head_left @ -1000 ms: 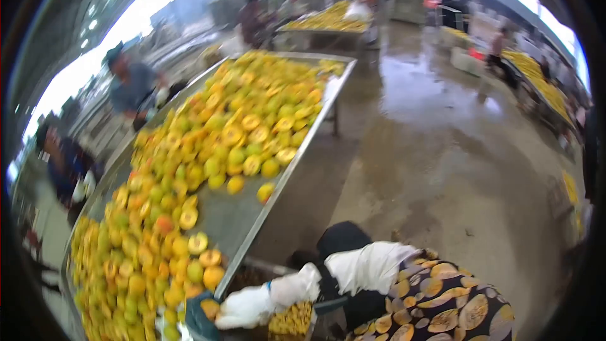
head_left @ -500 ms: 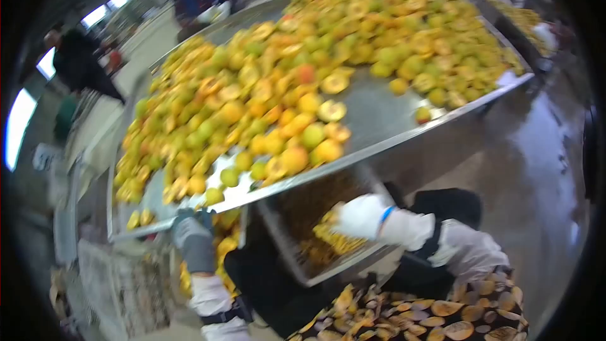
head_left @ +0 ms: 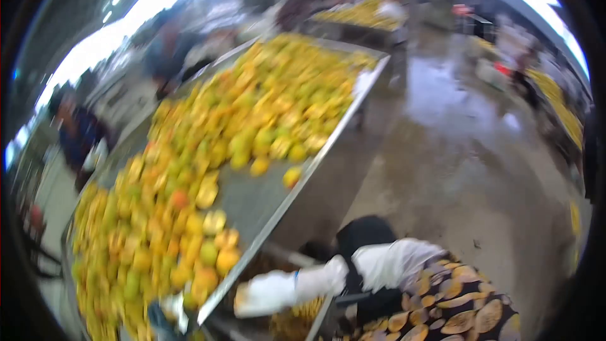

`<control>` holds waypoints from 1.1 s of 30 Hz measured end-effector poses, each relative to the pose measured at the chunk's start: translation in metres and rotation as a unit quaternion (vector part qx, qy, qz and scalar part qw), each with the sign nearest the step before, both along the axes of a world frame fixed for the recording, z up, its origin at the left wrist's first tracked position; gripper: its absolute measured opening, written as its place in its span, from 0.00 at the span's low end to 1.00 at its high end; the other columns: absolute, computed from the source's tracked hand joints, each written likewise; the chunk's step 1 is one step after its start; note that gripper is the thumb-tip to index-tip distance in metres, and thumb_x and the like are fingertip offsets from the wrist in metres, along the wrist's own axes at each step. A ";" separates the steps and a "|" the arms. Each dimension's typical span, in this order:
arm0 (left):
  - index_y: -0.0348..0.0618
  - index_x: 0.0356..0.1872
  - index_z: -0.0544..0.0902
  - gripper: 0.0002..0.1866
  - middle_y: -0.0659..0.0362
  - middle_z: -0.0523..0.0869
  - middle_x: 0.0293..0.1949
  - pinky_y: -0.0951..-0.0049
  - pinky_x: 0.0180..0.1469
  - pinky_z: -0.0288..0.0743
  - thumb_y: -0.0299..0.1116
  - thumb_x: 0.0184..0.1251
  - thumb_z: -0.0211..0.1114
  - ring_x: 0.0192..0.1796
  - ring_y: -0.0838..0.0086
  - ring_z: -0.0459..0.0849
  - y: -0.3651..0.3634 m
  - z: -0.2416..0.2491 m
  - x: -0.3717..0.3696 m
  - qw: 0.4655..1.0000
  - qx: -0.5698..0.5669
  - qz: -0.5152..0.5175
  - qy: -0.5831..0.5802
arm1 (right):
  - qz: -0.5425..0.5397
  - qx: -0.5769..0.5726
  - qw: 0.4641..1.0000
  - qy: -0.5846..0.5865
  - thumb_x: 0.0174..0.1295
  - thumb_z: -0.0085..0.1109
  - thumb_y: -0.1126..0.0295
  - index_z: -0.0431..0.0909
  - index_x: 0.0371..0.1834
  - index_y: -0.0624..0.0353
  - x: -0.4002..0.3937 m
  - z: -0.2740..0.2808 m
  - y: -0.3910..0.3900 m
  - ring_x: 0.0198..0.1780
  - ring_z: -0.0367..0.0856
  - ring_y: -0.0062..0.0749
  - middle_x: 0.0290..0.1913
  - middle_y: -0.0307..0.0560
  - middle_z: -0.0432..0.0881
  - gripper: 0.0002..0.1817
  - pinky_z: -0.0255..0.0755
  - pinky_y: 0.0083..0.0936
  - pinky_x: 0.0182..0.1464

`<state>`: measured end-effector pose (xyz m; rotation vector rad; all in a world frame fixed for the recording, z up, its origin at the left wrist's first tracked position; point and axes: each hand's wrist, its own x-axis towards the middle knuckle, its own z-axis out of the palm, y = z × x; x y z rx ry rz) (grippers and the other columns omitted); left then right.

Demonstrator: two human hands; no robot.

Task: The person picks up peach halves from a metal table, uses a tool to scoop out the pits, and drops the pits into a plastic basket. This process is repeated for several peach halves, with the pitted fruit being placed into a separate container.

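Halved and whole yellow-green and orange fruit, looking like apricots or peaches [head_left: 208,192], lie heaped on a metal-rimmed table [head_left: 252,199]. My right hand [head_left: 265,293], in a white glove, hovers over a bin [head_left: 319,322] beside the table's near rim. Motion blur smears its fingers, and nothing can be made out in them. Yellow-brown bits [head_left: 306,309] show in the bin below the right sleeve. At the bottom edge, my left hand [head_left: 163,322], in a grey-teal glove, is close to the fruit and the near rim. It is blurred and partly cut off.
A person [head_left: 82,129] stands across the table at the left, and another person [head_left: 167,50] farther back. More fruit-covered tables [head_left: 363,12] are in the background and along the right side. Wet floor [head_left: 435,151] stretches to the right of the table.
The view has swung right, so the table now slants steeply and more floor shows. Both hands sit lower in the picture; the right hand now appears nearer the table rim.
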<state>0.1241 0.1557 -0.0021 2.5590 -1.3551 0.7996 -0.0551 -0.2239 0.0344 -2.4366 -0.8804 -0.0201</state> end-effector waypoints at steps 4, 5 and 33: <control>0.35 0.67 0.70 0.33 0.47 0.81 0.56 0.61 0.60 0.75 0.37 0.63 0.70 0.57 0.59 0.80 -0.137 0.065 -0.102 0.936 -0.269 0.094 0.206 | -0.143 0.285 0.859 0.400 0.74 0.45 0.57 0.74 0.43 0.57 -0.008 0.057 0.003 0.28 0.80 0.41 0.26 0.48 0.78 0.15 0.73 0.36 0.31; 0.35 0.66 0.71 0.30 0.49 0.82 0.54 0.62 0.58 0.77 0.35 0.66 0.69 0.54 0.61 0.81 -0.156 0.072 -0.119 0.916 -0.316 0.075 0.235 | -0.102 0.336 0.853 0.386 0.74 0.44 0.54 0.74 0.43 0.58 -0.008 0.039 0.000 0.24 0.80 0.34 0.24 0.47 0.79 0.17 0.72 0.31 0.25; 0.37 0.52 0.75 0.22 0.54 0.82 0.48 0.66 0.56 0.78 0.49 0.84 0.45 0.50 0.67 0.83 -0.263 0.073 -0.151 0.694 -0.604 0.045 0.390 | -0.184 0.256 0.879 0.357 0.74 0.40 0.40 0.81 0.42 0.61 0.005 0.068 -0.002 0.41 0.85 0.58 0.34 0.61 0.85 0.33 0.77 0.46 0.44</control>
